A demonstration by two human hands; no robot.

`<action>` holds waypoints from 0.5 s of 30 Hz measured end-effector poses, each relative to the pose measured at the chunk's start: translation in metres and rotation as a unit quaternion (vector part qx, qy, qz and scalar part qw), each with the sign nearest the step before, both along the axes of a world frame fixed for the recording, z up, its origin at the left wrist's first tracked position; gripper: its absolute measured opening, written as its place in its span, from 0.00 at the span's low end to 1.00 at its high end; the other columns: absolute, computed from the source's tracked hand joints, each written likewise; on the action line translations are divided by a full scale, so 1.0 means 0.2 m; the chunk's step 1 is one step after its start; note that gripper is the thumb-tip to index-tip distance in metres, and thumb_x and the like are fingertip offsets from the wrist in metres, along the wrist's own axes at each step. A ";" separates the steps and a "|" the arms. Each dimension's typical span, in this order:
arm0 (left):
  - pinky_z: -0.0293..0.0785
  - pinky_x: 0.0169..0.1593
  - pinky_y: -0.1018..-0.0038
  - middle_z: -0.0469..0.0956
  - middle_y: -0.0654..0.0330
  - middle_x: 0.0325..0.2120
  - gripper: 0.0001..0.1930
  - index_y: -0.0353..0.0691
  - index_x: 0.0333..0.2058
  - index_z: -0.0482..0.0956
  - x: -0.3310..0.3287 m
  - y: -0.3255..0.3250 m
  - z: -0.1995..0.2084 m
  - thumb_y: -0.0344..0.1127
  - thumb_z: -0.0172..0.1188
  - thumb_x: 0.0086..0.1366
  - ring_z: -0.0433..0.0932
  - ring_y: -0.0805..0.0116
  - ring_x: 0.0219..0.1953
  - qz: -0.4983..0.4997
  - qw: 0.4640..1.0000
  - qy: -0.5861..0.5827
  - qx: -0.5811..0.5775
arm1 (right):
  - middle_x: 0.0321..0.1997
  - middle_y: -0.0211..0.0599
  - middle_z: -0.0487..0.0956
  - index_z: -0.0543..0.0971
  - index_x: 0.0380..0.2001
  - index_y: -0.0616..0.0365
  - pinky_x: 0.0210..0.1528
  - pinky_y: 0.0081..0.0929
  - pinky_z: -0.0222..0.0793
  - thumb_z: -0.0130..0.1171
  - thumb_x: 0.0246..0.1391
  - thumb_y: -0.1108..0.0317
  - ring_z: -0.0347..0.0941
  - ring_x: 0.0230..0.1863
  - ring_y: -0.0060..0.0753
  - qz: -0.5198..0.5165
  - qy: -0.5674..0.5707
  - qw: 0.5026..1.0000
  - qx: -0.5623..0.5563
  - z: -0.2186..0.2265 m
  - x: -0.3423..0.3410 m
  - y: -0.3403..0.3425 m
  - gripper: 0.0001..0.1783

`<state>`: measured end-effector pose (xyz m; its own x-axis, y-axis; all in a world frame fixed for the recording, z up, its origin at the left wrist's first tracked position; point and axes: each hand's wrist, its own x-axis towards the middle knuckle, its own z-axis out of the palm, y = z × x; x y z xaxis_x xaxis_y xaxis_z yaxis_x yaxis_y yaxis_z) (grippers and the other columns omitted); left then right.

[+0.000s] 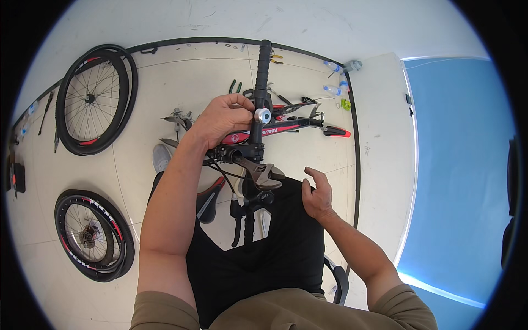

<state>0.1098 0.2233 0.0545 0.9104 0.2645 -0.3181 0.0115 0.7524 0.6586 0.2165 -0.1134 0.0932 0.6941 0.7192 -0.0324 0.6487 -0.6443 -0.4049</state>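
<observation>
A bicycle handlebar (263, 71) with black grips runs away from me over my lap. At its middle, my left hand (226, 118) has thumb and fingers closed at a round silver part (262, 115) with a dark centre; its underside is hidden. Nearer me, an adjustable wrench (263, 175) lies by the handlebar clamp, its jaws pointing right. A brake lever (236, 220) with cables hangs from the near end of the bar. My right hand (317, 197) is held above my right thigh, fingers apart and holding nothing.
Beneath the bar lies a red and black bike frame (275, 130) with a saddle (208, 202). Wheels (91, 99) and further wheels (94, 236) lie on the left floor. Pliers (235, 87) and plastic bottles (332, 89) are farther off. A white wall (379, 137) stands right.
</observation>
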 end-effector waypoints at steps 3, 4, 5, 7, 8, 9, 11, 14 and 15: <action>0.84 0.49 0.69 0.82 0.52 0.39 0.09 0.33 0.41 0.77 0.00 0.00 0.01 0.21 0.63 0.62 0.85 0.64 0.41 -0.003 1.000 0.004 0.016 | 0.53 0.49 0.81 0.78 0.53 0.63 0.61 0.39 0.71 0.58 0.59 0.71 0.77 0.57 0.49 0.001 0.000 1.000 0.004 -0.01 0.00 -0.01 0.19; 0.85 0.49 0.69 0.82 0.53 0.39 0.08 0.33 0.41 0.77 0.00 0.00 0.01 0.21 0.63 0.62 0.85 0.64 0.41 -0.005 1.000 0.005 0.023 | 0.53 0.49 0.81 0.78 0.53 0.63 0.61 0.39 0.71 0.58 0.59 0.71 0.77 0.57 0.49 0.001 0.000 1.000 0.003 0.00 0.00 0.00 0.19; 0.85 0.49 0.70 0.82 0.53 0.39 0.08 0.33 0.41 0.77 0.00 0.00 0.01 0.21 0.63 0.62 0.85 0.64 0.41 -0.005 1.000 0.006 0.027 | 0.53 0.49 0.81 0.78 0.53 0.63 0.61 0.39 0.71 0.58 0.59 0.71 0.77 0.57 0.49 0.000 0.000 1.000 0.002 0.00 0.00 0.00 0.19; 0.85 0.49 0.70 0.82 0.53 0.39 0.08 0.32 0.41 0.77 0.00 0.00 0.01 0.21 0.62 0.63 0.85 0.65 0.41 -0.007 0.999 0.007 0.035 | 0.53 0.50 0.81 0.78 0.53 0.63 0.61 0.39 0.71 0.58 0.59 0.71 0.77 0.57 0.49 -0.001 0.001 1.000 0.002 0.00 0.00 0.01 0.19; 0.85 0.49 0.70 0.82 0.52 0.39 0.08 0.32 0.41 0.77 0.00 0.00 0.01 0.22 0.62 0.63 0.85 0.65 0.41 -0.006 0.999 0.008 0.041 | 0.53 0.50 0.81 0.78 0.53 0.63 0.61 0.39 0.71 0.58 0.59 0.71 0.77 0.57 0.49 -0.002 0.002 1.000 0.002 0.00 0.00 0.01 0.19; 0.85 0.49 0.71 0.82 0.52 0.39 0.08 0.32 0.41 0.77 0.00 0.00 0.01 0.22 0.62 0.63 0.85 0.65 0.40 -0.006 0.999 0.009 0.048 | 0.53 0.50 0.81 0.78 0.53 0.63 0.61 0.39 0.71 0.58 0.59 0.71 0.77 0.57 0.49 -0.002 0.002 1.000 0.002 0.00 0.00 0.01 0.19; 0.85 0.48 0.71 0.82 0.52 0.38 0.08 0.32 0.40 0.78 0.00 0.00 0.02 0.21 0.62 0.61 0.85 0.66 0.39 -0.001 0.999 0.012 0.052 | 0.53 0.50 0.81 0.78 0.53 0.63 0.61 0.39 0.71 0.58 0.59 0.71 0.77 0.57 0.49 -0.003 0.003 1.000 0.002 0.00 0.00 0.01 0.19; 0.85 0.45 0.73 0.82 0.52 0.36 0.09 0.30 0.39 0.79 0.00 -0.01 0.04 0.20 0.63 0.58 0.85 0.67 0.38 0.009 0.999 0.013 0.046 | 0.53 0.50 0.81 0.78 0.53 0.63 0.61 0.39 0.71 0.58 0.59 0.72 0.77 0.57 0.49 -0.002 0.002 1.000 0.002 0.00 0.00 0.00 0.19; 0.85 0.45 0.73 0.82 0.52 0.36 0.09 0.30 0.39 0.79 0.00 -0.01 0.04 0.20 0.63 0.58 0.85 0.67 0.38 0.009 0.999 0.013 0.046 | 0.53 0.50 0.81 0.78 0.53 0.63 0.61 0.39 0.71 0.58 0.59 0.72 0.77 0.57 0.49 -0.002 0.002 1.000 0.002 0.00 0.00 0.00 0.19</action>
